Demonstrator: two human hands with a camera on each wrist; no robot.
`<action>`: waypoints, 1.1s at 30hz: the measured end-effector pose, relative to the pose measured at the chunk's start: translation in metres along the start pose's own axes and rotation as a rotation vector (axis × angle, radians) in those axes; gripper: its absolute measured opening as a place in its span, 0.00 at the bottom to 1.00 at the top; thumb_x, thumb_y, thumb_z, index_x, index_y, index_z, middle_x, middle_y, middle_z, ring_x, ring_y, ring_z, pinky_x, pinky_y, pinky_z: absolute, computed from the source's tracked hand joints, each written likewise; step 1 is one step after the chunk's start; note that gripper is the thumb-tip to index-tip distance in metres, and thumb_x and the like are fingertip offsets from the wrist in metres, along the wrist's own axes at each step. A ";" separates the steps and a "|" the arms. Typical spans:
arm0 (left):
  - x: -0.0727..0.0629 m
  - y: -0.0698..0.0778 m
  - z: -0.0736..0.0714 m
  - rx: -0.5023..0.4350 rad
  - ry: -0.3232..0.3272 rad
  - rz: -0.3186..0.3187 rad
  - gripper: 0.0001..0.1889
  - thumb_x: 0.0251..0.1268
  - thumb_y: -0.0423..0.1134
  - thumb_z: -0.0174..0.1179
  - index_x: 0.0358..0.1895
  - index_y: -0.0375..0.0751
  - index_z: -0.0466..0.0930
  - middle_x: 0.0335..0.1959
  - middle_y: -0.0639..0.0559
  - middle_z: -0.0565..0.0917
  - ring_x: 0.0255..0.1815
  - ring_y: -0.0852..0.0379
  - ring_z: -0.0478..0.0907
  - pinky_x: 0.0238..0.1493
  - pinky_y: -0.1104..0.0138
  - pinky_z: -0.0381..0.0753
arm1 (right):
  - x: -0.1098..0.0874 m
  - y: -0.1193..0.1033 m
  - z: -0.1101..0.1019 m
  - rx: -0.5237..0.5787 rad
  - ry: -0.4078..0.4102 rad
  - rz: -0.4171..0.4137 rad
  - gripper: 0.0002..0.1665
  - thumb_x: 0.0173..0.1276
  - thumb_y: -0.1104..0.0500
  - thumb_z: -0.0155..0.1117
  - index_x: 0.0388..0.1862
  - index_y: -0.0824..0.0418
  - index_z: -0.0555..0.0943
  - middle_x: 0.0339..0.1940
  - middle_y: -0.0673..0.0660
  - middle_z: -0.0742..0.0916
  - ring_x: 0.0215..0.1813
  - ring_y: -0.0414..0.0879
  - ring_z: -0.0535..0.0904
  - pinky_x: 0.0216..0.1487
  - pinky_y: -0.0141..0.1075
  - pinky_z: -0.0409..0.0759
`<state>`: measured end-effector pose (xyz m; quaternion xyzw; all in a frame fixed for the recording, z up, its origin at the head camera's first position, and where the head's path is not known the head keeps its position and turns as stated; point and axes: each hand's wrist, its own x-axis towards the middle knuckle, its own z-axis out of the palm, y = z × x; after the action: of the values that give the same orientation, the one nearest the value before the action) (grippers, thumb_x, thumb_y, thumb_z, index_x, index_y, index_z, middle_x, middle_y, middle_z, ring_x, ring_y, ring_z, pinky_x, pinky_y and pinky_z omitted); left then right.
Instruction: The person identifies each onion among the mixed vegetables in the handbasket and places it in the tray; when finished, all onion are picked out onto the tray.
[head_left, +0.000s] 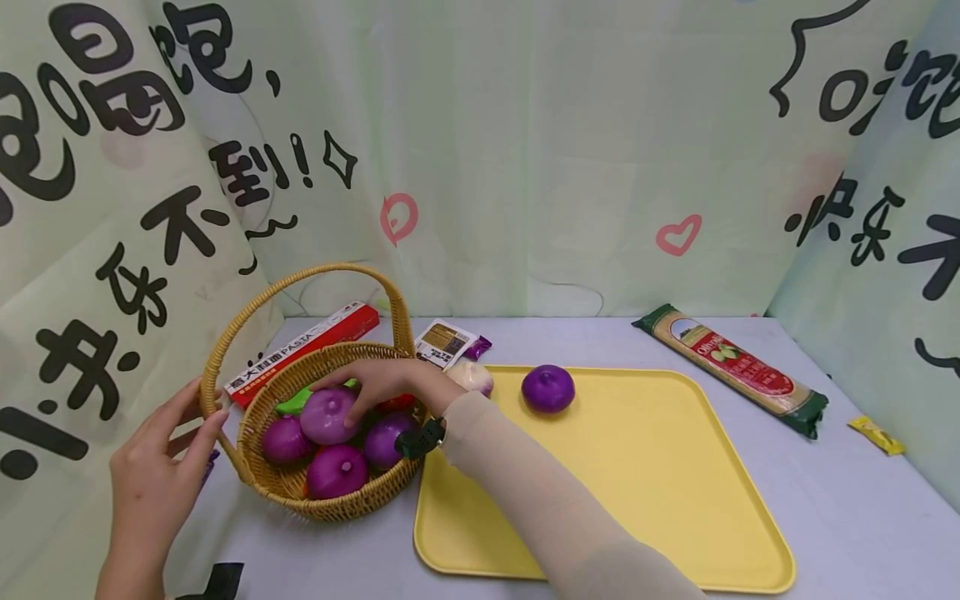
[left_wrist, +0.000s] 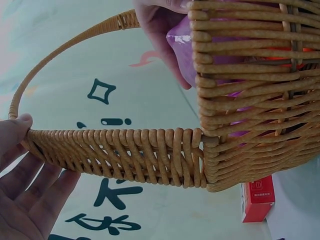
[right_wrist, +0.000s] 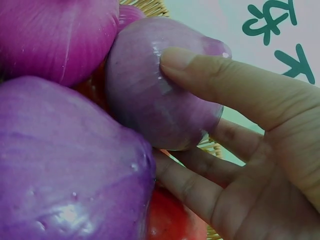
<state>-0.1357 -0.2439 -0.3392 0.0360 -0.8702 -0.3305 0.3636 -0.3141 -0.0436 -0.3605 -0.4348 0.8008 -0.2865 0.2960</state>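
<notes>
A wicker basket (head_left: 352, 505) with a tall arched handle (head_left: 296, 279) stands at the left, holding several purple onions (head_left: 337, 472). My left hand (head_left: 161, 467) grips the lower left part of the handle, thumb on one side and fingers on the other, as the left wrist view also shows. Inside the basket, my right hand (head_left: 386, 385) holds a paler purple onion (right_wrist: 145, 85), its thumb on top and fingers curled round beneath. Something green (head_left: 295, 402) and something red (right_wrist: 172, 217) show between the onions.
Right of the basket lies a yellow tray (head_left: 615, 483) with one purple onion (head_left: 548, 389) near its back edge. A white-purple bulb (head_left: 472, 377) and a small packet (head_left: 444, 343) sit behind my right wrist. A red pasta box (head_left: 356, 321), a long pasta bag (head_left: 735, 367) and a yellow sachet (head_left: 876, 435) lie around.
</notes>
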 end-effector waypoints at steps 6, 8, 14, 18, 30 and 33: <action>0.000 0.001 0.000 0.000 -0.002 -0.003 0.26 0.58 0.34 0.64 0.62 0.45 0.74 0.49 0.38 0.83 0.41 0.93 0.61 0.38 0.97 0.61 | -0.001 -0.001 0.000 0.002 -0.002 -0.007 0.40 0.58 0.56 0.70 0.69 0.44 0.67 0.63 0.48 0.76 0.58 0.40 0.72 0.56 0.29 0.74; 0.000 0.001 0.000 0.003 -0.004 -0.007 0.26 0.58 0.35 0.64 0.62 0.45 0.74 0.49 0.38 0.83 0.41 0.93 0.61 0.38 0.97 0.61 | -0.002 -0.002 0.000 0.004 -0.003 -0.007 0.40 0.58 0.55 0.70 0.69 0.44 0.67 0.63 0.48 0.76 0.58 0.40 0.72 0.56 0.29 0.74; 0.000 0.001 0.000 0.006 -0.010 -0.016 0.26 0.58 0.35 0.64 0.63 0.45 0.73 0.49 0.38 0.83 0.41 0.93 0.61 0.37 0.97 0.61 | -0.002 -0.003 0.000 -0.005 0.002 -0.015 0.40 0.58 0.53 0.71 0.69 0.43 0.67 0.62 0.47 0.77 0.56 0.38 0.73 0.55 0.28 0.74; 0.000 0.001 0.001 0.011 -0.013 -0.024 0.27 0.58 0.34 0.64 0.63 0.46 0.73 0.50 0.39 0.83 0.41 0.93 0.61 0.37 0.97 0.61 | -0.002 -0.005 -0.002 -0.017 0.007 -0.025 0.40 0.58 0.51 0.70 0.69 0.41 0.66 0.62 0.46 0.77 0.57 0.37 0.73 0.56 0.28 0.74; 0.000 -0.001 0.001 0.018 -0.019 -0.034 0.26 0.59 0.36 0.63 0.63 0.46 0.73 0.51 0.40 0.83 0.41 0.93 0.60 0.37 0.97 0.60 | -0.019 -0.016 -0.022 -0.050 0.054 -0.052 0.41 0.59 0.51 0.69 0.71 0.43 0.64 0.66 0.48 0.74 0.61 0.39 0.69 0.60 0.30 0.73; -0.001 -0.001 0.000 0.015 -0.020 -0.035 0.26 0.60 0.36 0.63 0.63 0.47 0.73 0.51 0.40 0.83 0.41 0.93 0.60 0.37 0.97 0.61 | -0.027 -0.017 -0.029 -0.047 0.063 -0.051 0.42 0.59 0.51 0.69 0.71 0.42 0.63 0.64 0.48 0.74 0.60 0.40 0.69 0.57 0.30 0.75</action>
<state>-0.1356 -0.2439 -0.3402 0.0507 -0.8754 -0.3307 0.3489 -0.3135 -0.0219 -0.3233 -0.4525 0.8050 -0.2887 0.2529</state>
